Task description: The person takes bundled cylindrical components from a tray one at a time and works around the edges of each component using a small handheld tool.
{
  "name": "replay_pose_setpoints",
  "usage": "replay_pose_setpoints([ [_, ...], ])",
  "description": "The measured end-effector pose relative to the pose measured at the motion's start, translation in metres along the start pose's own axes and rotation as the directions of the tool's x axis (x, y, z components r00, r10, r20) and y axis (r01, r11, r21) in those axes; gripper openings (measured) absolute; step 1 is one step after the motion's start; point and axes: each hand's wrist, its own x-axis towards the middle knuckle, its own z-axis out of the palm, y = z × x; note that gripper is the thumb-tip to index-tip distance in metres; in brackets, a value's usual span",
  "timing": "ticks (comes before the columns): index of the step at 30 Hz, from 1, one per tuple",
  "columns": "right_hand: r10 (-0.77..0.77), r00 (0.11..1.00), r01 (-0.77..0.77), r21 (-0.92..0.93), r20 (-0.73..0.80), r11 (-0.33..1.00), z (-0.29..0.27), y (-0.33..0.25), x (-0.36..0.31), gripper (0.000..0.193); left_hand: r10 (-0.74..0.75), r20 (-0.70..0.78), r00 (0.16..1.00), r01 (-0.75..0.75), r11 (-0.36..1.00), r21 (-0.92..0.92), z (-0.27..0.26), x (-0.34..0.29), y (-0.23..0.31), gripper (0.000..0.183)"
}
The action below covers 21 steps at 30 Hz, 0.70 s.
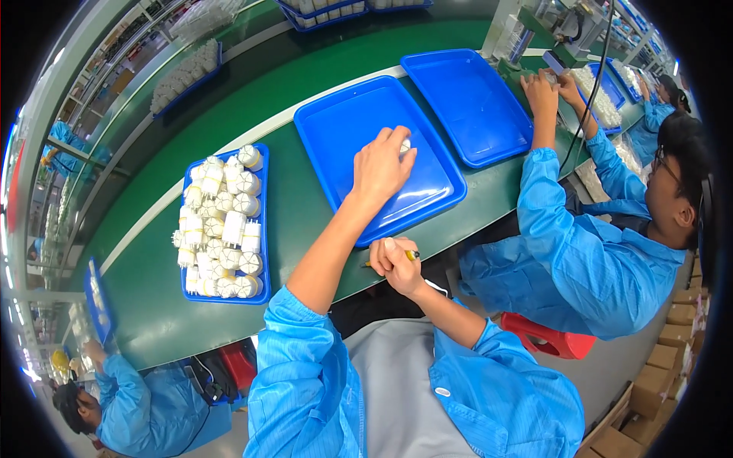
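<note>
My left hand (380, 166) reaches over the blue tray (340, 122) in front of me, its fingers closed round a small white plastic part (405, 145); most of that part is hidden by the hand. Close to the bench edge, my right hand (395, 263) is closed round a slim yellow-and-black pen-like tool (412, 256), whose tip pokes out on the left side. To the left lies another blue tray (266, 229), heaped with several white cylindrical plastic parts (233, 227). Apart from the held part, the tray under my left hand shows only bare blue plastic.
Right of my tray is another bare blue tray (466, 107). A co-worker (580, 229) sits at right by a bench machine (565, 34); another person (145, 404) sits at lower left. A green bench (153, 305) runs beneath the trays. A red stool (550, 340) stands below.
</note>
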Motion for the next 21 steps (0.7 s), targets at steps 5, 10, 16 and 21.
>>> replay_pose_setpoints([
  [5, -0.023, 0.999, 0.023, 0.031, -0.030, 0.999, -0.004, 0.003, -0.002, 0.051, -0.082, -0.245, 0.966, 0.064, 0.995, -0.081, -0.047, -0.042, 0.002, 0.026],
  [10, 0.008, 1.000, -0.008, 0.040, -0.015, 0.999, 0.000, -0.002, 0.004, 0.054, -0.392, -0.301, 0.869, 0.362, 0.920, -0.150, -0.091, -0.113, -0.035, 0.030],
  [16, -0.012, 1.000, 0.011, 0.042, 0.027, 0.999, -0.004, 0.005, 0.004, 0.052, -0.439, -0.228, 0.869, 0.438, 0.897, -0.059, -0.089, -0.132, -0.058, 0.029],
  [21, -0.028, 0.999, 0.027, 0.031, 0.021, 0.999, -0.002, 0.004, 0.004, 0.051, -0.409, -0.175, 0.896, 0.413, 0.910, -0.012, -0.091, -0.131, -0.062, 0.030],
])
